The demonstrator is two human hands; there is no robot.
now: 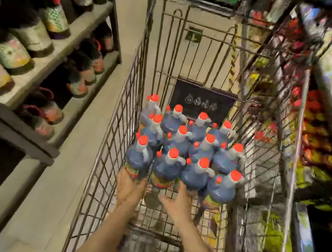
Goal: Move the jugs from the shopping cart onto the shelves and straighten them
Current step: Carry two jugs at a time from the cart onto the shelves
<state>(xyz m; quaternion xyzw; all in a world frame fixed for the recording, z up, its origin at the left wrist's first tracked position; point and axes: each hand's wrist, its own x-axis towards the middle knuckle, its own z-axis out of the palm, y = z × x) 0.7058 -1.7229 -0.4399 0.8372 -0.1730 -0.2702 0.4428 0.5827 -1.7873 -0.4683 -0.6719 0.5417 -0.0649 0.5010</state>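
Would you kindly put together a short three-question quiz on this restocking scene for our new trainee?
1. True or false: the jugs in the shopping cart have red caps.
2. Which jug does the left hand touch? A) the near-left jug B) the far-right jug C) none
3. Fill in: seen from the head camera, the shelves of dark bottles stand on the cart's ____ side.

Key
1. True.
2. A; the left hand is at its base, though blur hides the grip. The right hand reaches for the jugs beside it.
3. Left.
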